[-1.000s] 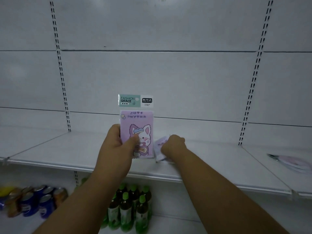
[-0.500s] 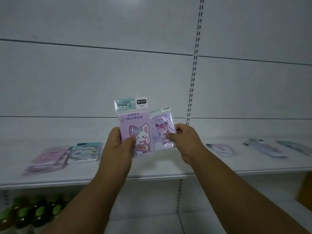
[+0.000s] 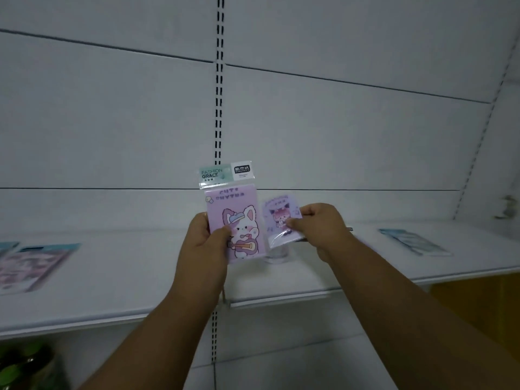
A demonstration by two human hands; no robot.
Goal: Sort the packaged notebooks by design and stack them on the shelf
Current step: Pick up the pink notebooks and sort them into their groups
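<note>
My left hand (image 3: 206,243) holds a packaged pink notebook with a guitar-playing bunny (image 3: 235,218) upright above the white shelf (image 3: 140,280); its green header card reads FASHION GRACE. Beside it, my right hand (image 3: 320,228) grips a smaller-looking packaged lilac notebook with a pink-haired figure (image 3: 278,220), tilted back, its plastic wrap hanging below. The two packages sit side by side, nearly touching. Other packaged notebooks lie flat on the shelf: a pink one (image 3: 31,266) at the far left and a blue one (image 3: 413,242) to the right.
A slotted upright (image 3: 219,80) runs down the white back panel behind the packages. Green-capped bottles (image 3: 25,364) stand on the lower level at bottom left. An orange-brown surface (image 3: 478,302) shows under the shelf at right.
The view has swung further right. My right hand lifted the lilac notebook off the shelf and now holds it lower and more tilted beside the bunny notebook.
</note>
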